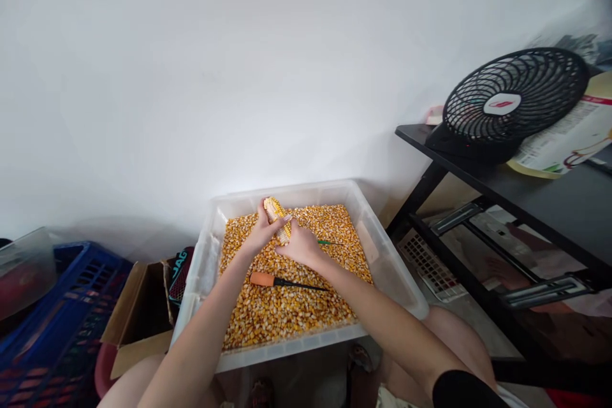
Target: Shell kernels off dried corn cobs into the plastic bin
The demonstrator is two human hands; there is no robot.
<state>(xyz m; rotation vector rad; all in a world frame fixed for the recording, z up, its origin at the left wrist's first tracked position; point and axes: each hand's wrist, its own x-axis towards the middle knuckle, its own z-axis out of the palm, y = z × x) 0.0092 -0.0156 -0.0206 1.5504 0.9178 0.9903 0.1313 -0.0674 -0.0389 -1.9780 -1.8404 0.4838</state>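
A partly stripped corn cob [276, 211] is held tilted over the bin, yellow kernels on its upper end and paler bare rows along its side. Around its left side wraps my left hand [262, 229], with the thumb across the cob. My right hand [301, 243] closes on the lower end from the right. Below both hands, loose corn kernels [287, 312] fill the translucent plastic bin [399, 274]. On the kernels lies a screwdriver-like tool [262, 279] with an orange handle and a dark pointed shaft. A thin green-handled tool [325, 242] shows beside my right hand.
To the right stands a black desk frame [444, 166] carrying a black fan [502, 102]. A white basket [430, 268] sits beneath it. An open cardboard box [138, 306] and a blue crate [52, 312] are on the left. The white wall [239, 76] rises behind the bin.
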